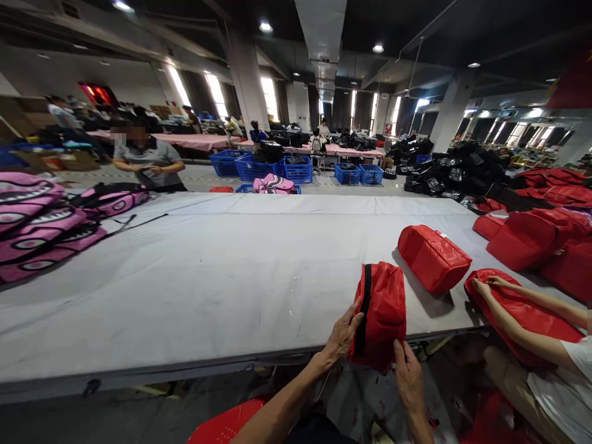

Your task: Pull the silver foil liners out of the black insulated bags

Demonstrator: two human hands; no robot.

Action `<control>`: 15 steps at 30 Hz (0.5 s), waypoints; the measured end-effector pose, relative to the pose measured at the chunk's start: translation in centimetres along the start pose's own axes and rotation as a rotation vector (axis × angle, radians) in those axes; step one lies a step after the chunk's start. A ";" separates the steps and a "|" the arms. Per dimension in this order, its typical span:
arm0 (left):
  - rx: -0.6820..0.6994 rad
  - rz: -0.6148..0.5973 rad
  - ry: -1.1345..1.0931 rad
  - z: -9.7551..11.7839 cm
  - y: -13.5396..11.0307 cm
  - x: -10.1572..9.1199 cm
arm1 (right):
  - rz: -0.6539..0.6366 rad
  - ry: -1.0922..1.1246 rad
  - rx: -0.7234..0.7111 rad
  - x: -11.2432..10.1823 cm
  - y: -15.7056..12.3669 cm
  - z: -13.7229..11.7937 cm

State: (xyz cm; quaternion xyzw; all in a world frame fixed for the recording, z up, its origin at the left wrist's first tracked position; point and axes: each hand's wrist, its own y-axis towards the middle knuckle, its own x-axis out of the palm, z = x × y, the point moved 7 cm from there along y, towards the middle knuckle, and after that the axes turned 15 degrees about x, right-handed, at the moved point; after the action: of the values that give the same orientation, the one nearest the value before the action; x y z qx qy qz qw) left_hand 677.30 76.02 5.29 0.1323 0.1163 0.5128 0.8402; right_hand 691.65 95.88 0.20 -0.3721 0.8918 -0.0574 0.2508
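A red fabric bag (386, 302) with a black zipper strip down its left side is held at the table's front edge, its lower end hanging over. My left hand (345, 333) grips its left side by the black strip, fingers closed on the fabric. At the bag's lower right corner, my right hand (407, 370) pinches the edge between thumb and fingers. Another boxy red bag (435, 258) rests on the table just beyond, to the right.
A co-worker's hands (490, 285) work on a red piece (527, 308) close by on the right. Red bags (531, 237) pile up behind. Pink bags (41, 228) are stacked at the left of the white table (222, 277). A person (150, 160) stands across it.
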 end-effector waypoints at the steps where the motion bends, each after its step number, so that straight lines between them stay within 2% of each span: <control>1: -0.004 -0.010 -0.008 -0.3 0.0 -0.3 | -0.039 0.036 -0.014 -0.2 0.6 -1.3; 3: -0.026 -0.063 -0.017 -1.1 -0.4 -0.4 | -0.069 0.083 -0.088 -0.9 1.7 -5.3; 5: -0.039 -0.118 -0.022 -1.8 -0.8 -0.2 | -0.027 0.044 -0.154 -1.4 2.9 -10.0; 7: -0.031 -0.134 -0.022 -2.5 -0.8 -0.2 | 0.037 -0.083 -0.137 -1.2 4.1 -13.9; 9: -0.019 -0.131 -0.020 -3.1 -0.5 -0.4 | 0.083 -0.270 -0.107 -0.3 5.0 -16.8; 12: -0.002 -0.138 -0.006 -3.9 -0.1 -0.7 | 0.144 -0.517 -0.117 1.0 5.3 -18.8; 15: 0.027 -0.163 0.031 -4.6 -0.5 -0.8 | 0.187 -0.644 -0.124 1.4 5.2 -18.8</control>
State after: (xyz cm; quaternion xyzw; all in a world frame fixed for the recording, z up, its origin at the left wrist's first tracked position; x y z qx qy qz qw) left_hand 675.79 75.55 0.86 0.1258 0.1467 0.4430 0.8755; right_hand 678.26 97.07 14.48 -0.3025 0.7988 0.1407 0.5006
